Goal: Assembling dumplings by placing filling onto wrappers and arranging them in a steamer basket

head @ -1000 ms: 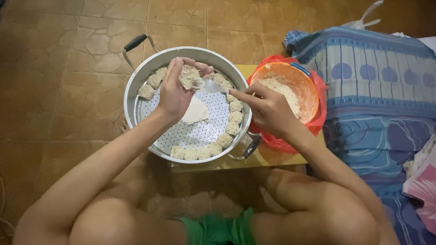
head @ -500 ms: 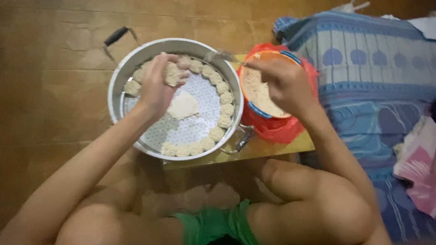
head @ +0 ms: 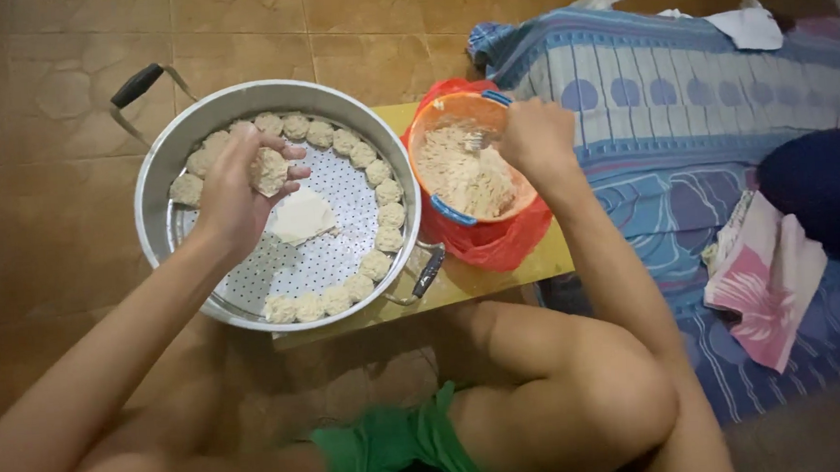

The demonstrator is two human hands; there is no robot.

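Note:
My left hand point(head: 236, 193) hovers over a round metal steamer tray point(head: 155, 197) and grips a filled dumpling point(head: 270, 169). Several dumplings point(head: 376, 265) line the tray's rim on its perforated plate. A flat stack of pale wrappers point(head: 302, 216) lies in the tray's middle, just right of my left hand. My right hand point(head: 536, 136) is closed on a fork point(head: 477, 142) whose tines dip into an orange bowl point(head: 462, 217) of pale minced filling point(head: 465, 176). The bowl sits on a red plastic bag point(head: 497, 246).
Tray and bowl rest on a low yellow board point(head: 499, 278) on the brown tiled floor. A blue patterned mat point(head: 684, 155) lies to the right with a pink cloth point(head: 762, 280) and a dark cushion point(head: 826, 205). My bare knees are at the bottom.
My right hand has moved from above the tray rightward into the orange bowl with the fork. My left hand stays over the tray with the dumpling. The camera has shifted.

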